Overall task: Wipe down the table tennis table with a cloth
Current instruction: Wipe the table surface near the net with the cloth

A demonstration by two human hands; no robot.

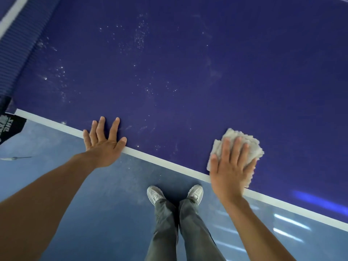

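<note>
The dark blue table tennis table (188, 72) fills the upper part of the head view, with a white line along its near edge. White specks and dust marks are scattered over its left and middle surface. My right hand (230, 166) lies flat with straight fingers on a fluffy pale grey cloth (244, 143), pressing it onto the table just inside the near edge. My left hand (104, 142) rests flat on the table edge further left, fingers spread, holding nothing.
The net (17, 53) runs along the table's left side with a white top band. Below the edge is a blue floor (105, 194); my legs and grey shoes (175, 194) stand close to the table. A black banner (9, 127) hangs at the left.
</note>
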